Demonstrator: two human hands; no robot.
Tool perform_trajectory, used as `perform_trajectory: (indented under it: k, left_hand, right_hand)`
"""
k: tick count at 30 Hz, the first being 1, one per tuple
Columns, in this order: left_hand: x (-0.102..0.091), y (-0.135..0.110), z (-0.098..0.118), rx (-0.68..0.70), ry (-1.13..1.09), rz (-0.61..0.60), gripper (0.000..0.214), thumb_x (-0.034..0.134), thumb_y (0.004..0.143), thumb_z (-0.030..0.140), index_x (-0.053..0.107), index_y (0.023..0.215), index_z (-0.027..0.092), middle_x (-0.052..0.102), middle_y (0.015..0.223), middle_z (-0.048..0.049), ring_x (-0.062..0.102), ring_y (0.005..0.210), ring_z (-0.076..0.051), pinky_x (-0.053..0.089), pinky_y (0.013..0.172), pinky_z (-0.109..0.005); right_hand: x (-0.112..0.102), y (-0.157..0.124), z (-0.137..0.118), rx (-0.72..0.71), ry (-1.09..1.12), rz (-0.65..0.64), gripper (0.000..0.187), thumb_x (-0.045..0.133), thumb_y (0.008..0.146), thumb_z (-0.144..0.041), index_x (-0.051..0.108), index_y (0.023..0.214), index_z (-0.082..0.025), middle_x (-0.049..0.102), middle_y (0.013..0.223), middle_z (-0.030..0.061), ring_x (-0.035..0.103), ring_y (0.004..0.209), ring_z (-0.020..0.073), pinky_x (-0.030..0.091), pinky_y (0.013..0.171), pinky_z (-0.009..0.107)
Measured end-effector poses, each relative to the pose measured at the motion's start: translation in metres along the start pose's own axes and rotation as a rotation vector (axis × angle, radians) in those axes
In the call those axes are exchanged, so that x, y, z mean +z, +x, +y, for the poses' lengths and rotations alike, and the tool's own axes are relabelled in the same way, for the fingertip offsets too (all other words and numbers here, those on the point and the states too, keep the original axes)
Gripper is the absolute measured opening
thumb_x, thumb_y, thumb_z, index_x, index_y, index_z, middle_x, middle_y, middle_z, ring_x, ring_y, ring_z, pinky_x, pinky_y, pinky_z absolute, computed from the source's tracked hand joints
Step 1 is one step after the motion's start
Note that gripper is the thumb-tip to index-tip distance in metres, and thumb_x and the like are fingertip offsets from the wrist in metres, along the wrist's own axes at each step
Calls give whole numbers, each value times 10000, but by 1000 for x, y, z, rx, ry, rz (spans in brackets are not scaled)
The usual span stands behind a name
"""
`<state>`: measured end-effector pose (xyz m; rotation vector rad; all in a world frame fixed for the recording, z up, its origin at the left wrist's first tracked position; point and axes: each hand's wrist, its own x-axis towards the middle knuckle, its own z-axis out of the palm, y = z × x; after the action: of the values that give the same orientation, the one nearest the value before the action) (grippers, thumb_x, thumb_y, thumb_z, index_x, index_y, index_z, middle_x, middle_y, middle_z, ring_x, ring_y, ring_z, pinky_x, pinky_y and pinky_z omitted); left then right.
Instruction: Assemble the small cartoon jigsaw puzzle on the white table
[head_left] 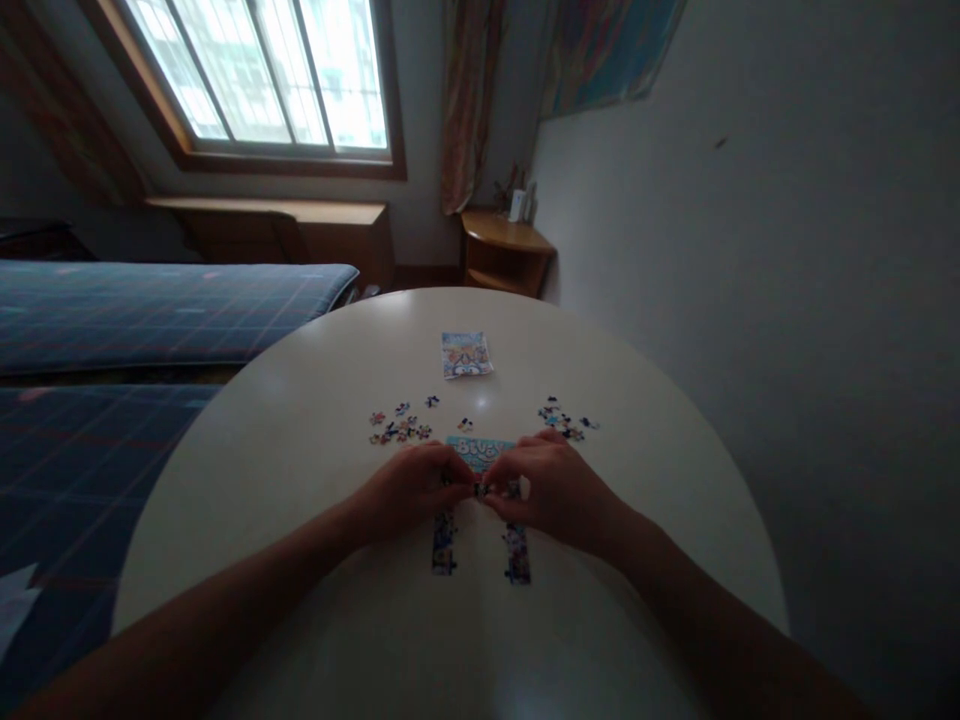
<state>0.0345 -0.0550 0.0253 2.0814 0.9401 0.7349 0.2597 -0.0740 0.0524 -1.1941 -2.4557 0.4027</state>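
Observation:
A partly joined jigsaw puzzle point(480, 451) lies on the white round table, its light blue top strip lettered "BLUEY". Two side strips run down from it, the left strip point(443, 550) and the right strip point(517, 555). My left hand point(412, 487) and my right hand point(551, 490) meet over the middle of the puzzle, fingers pinched together. Between the fingertips is a small dark puzzle piece point(481, 490), which both hands touch. The fingers hide part of the puzzle beneath them.
Loose puzzle pieces point(401, 430) lie to the left, with more loose pieces point(566, 422) to the right and a single piece point(466, 425) between. A picture sheet point(466, 355) lies farther back on the table point(315, 370). A plaid-covered bed point(150, 310) stands at left.

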Motion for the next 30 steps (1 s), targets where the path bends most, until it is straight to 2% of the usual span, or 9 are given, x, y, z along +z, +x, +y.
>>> perform_trajectory:
  k: [3, 8, 16, 30]
  left_hand:
    - [-2, -1, -3, 73, 68, 1, 47, 689, 840, 235, 712, 871, 207, 717, 863, -36, 646, 886, -194, 502, 845, -338]
    - [-1, 0, -14, 150, 180, -27, 98, 703, 852, 249, 710, 946, 222, 721, 936, -40, 618, 990, -213, 479, 919, -362]
    - [-3, 1, -12, 229, 246, -100, 97, 675, 881, 257, 704, 968, 223, 725, 957, -29, 601, 994, -208, 466, 939, -361]
    - [-3, -1, -15, 319, 356, -110, 72, 689, 891, 282, 753, 925, 282, 722, 1002, -10, 603, 986, -184, 466, 903, -334]
  right_hand:
    - [2, -1, -1, -11, -9, -39, 114, 783, 751, -243, 710, 838, -244, 741, 759, -48, 686, 796, 166, 338, 843, 343]
    - [7, -1, 1, -4, -22, -92, 103, 767, 750, -252, 712, 838, -253, 719, 725, -62, 670, 799, 160, 316, 834, 339]
    - [7, -1, 1, 22, -48, -123, 108, 768, 752, -298, 710, 830, -251, 712, 725, -64, 659, 809, 163, 305, 829, 337]
    - [9, -1, 5, -25, -64, -115, 40, 761, 805, -317, 740, 816, -286, 727, 780, -57, 653, 802, 148, 290, 814, 326]
